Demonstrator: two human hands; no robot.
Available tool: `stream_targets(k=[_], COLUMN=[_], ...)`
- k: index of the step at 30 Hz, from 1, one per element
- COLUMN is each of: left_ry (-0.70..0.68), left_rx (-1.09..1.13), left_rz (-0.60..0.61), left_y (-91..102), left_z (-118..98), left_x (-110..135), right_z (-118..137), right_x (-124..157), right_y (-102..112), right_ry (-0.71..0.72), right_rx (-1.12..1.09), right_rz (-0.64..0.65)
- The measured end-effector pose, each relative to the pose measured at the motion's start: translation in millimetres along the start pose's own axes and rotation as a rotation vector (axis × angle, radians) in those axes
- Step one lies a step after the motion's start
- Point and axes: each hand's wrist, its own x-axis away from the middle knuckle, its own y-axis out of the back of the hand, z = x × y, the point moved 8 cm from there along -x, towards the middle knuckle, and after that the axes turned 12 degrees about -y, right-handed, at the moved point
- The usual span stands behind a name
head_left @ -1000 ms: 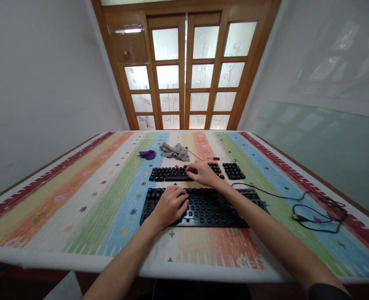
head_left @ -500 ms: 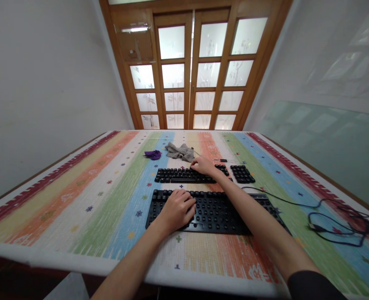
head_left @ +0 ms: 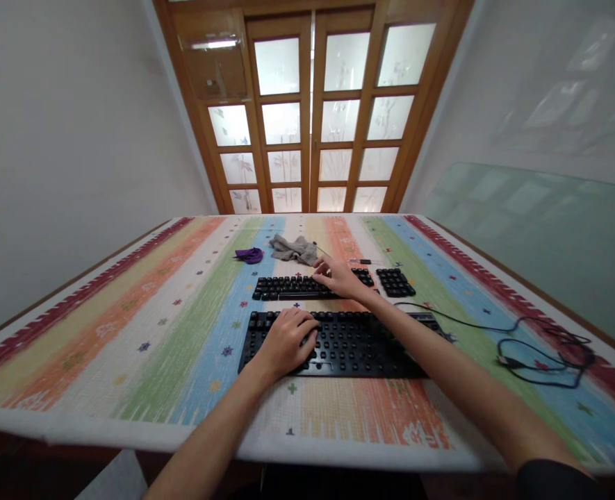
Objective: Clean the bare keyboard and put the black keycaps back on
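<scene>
Near keyboard (head_left: 359, 344): on striped surface (head_left: 130, 333), just in front of far key rows (head_left: 286, 286) | left hand (head_left: 286, 340): lax, flat on near keyboard's left end, gripping nothing | right hand (head_left: 338, 276): fingertips on far key rows, pinch not discernible | handling, judged: left steadies board, right takes one key only, lifting straight up.

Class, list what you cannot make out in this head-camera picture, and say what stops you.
1. Head view: whether the right hand pinches anything on the far keys; the hand itself hides that.
2. Head view: the near keyboard part under the left hand; the hand covers it.
3. Head view: key legends and the small dark item; too small.
</scene>
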Motion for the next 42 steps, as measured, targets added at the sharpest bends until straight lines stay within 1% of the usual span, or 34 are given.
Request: stream_targets(k=[2,6,9,12,15,19,22,28,37,42], left_ry=[0.021,0.062,0.120,0.166,0.156,0.131,0.123,0.128,0.159,0.126], left_rx=[0.013,0.055,0.083,0.086,0.081,0.094,0.115,0.124,0.212,0.222], left_rz=[-0.010,-0.019,0.001,-0.003,0.009,0.074,0.110,0.134,0.063,0.044], left_y=[0.4,1.3,1.8,5.8,8.2,3.0,-2.4,-8.8,-13.7,-12.2], left_z=[2.8,6.5,10.4,14.0,13.6,12.2,11.6,12.3,15.1,10.8], left_x=[0.1,-0.2,-0.8,-2.7,-6.7,-11.5,-15.0,-20.9,-15.0,-16.4], right_z=[6.0,19.6,31.5,37.9,39.6,39.4,39.4,40.2,42.2,39.4], right_x=[22.7,68.3,93.2,106.3,111.3,114.3,116.2,117.1,120.7,120.5], right_y=[2.4,1.2,2.9,4.1,3.3,0.8,-0.4,-3.7,-1.4,-1.8], right_ry=[-0.009,-0.016,0.070,0.160,0.223,0.258,0.261,0.287,0.284,0.260], right_rx=[-0.119,-0.167,-0.079,0.008,0.109,0.229,0.255,0.246,0.229,0.197], right_rz=[0.025,0.102,0.082,0.047,0.042,0.075,0.087,0.064,0.072,0.066])
